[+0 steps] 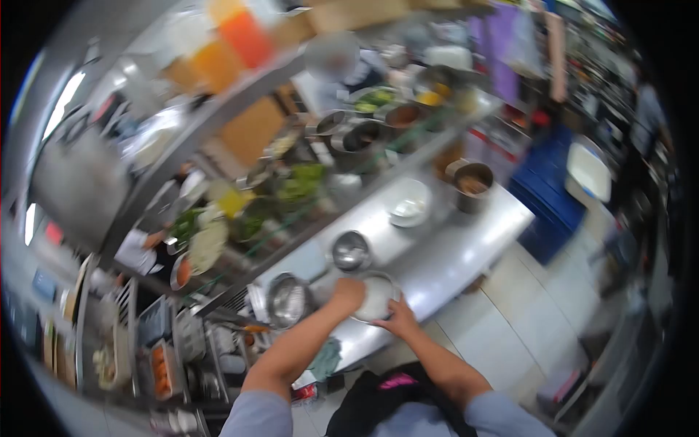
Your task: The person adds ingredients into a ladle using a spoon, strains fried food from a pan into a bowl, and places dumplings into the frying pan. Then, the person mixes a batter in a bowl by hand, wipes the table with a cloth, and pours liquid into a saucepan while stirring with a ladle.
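A round metal bowl (378, 297) with white contents sits near the front edge of the steel counter. My right hand (397, 319) grips its rim on the near right side, thumb and fingers around the edge. My left hand (349, 293) is at the bowl's left side, curled like a fist; its fingertips and anything in them are hidden. Just beyond stands a small steel bowl (351, 250). A larger steel bowl (288, 299) lies left of my left hand.
White plates (409, 203) and a deep metal pot (470, 186) stand farther along the counter (466, 244). Behind runs a rack of food pans with greens (299, 182) under a shelf. A green cloth (325, 358) lies near my left forearm. A blue bin (547, 193) stands past the counter's end.
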